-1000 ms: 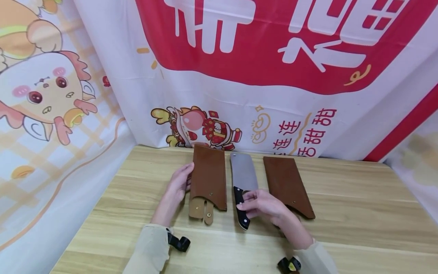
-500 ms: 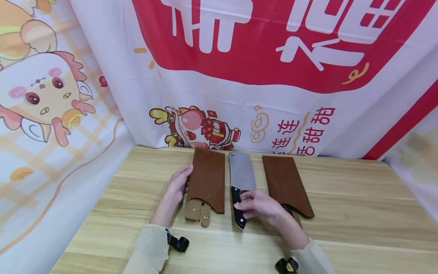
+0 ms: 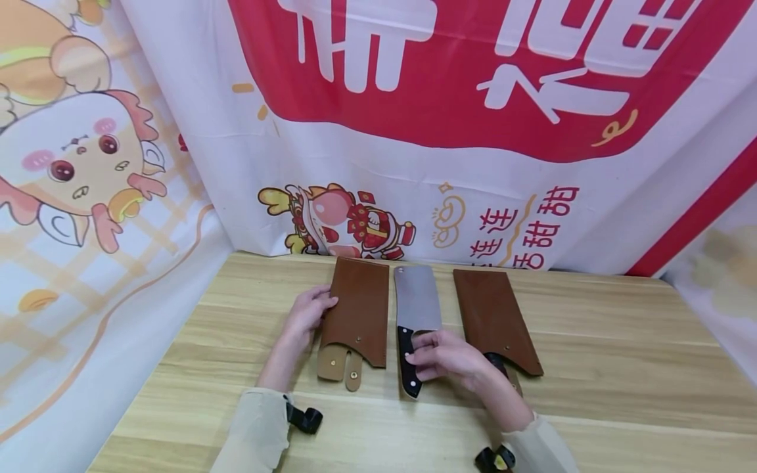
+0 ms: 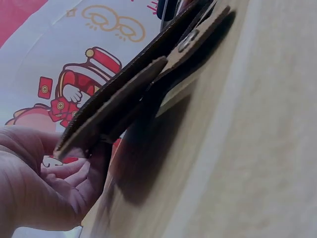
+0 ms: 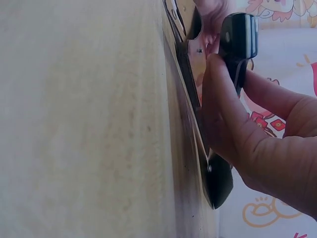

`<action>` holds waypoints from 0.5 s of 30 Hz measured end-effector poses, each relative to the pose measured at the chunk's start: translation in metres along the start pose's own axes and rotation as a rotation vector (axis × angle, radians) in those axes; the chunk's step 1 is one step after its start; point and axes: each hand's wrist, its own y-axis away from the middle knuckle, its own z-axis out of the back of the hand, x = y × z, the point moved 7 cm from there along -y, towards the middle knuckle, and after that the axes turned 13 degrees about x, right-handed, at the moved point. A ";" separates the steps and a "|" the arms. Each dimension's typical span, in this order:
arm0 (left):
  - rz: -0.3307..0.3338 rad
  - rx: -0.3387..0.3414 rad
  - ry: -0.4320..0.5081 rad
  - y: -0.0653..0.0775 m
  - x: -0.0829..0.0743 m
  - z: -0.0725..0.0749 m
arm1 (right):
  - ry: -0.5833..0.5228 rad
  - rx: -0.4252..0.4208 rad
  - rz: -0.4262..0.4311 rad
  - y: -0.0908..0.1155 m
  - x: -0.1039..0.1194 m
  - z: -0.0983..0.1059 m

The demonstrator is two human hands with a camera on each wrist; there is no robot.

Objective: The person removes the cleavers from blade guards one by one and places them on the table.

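Observation:
A brown leather knife sheath (image 3: 357, 309) lies at centre left in the head view, its mouth and two tan snap straps facing me. My left hand (image 3: 307, 312) pinches its left edge; in the left wrist view the thumb is above and the fingers (image 4: 74, 183) below, that edge raised over the table. Just right of the sheath is a cleaver (image 3: 417, 295), blade pointing away. Its black riveted handle (image 3: 408, 368) is between the thumb and fingers of my right hand (image 3: 446, 355). The right wrist view shows the handle's butt (image 5: 240, 37) held off the table.
A second brown sheath (image 3: 497, 315) lies right of the cleaver, with a dark handle (image 3: 495, 361) showing at its mouth, partly behind my right wrist. The wooden table (image 3: 621, 355) ends at a printed cloth backdrop (image 3: 378, 157) directly behind the sheaths.
The left sheath has shifted slightly left and towards me, with my left hand still on its edge. The cleaver has moved slightly left in my right hand's grip.

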 end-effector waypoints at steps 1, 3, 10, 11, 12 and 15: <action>-0.003 -0.002 -0.023 0.001 -0.001 0.000 | 0.005 -0.004 -0.002 0.000 0.000 0.000; -0.011 -0.007 -0.065 0.002 -0.003 0.000 | 0.014 -0.007 -0.002 0.000 0.000 0.000; -0.030 -0.030 -0.196 0.007 -0.008 0.000 | 0.031 0.030 -0.002 0.000 -0.001 -0.004; -0.032 -0.031 -0.209 0.008 -0.009 0.000 | 0.032 0.035 -0.003 0.000 -0.001 -0.004; -0.034 -0.034 -0.226 0.008 -0.010 -0.001 | 0.034 0.040 -0.003 0.000 -0.001 -0.005; -0.045 -0.037 -0.278 0.009 -0.013 -0.001 | 0.052 0.047 -0.008 0.001 0.000 -0.008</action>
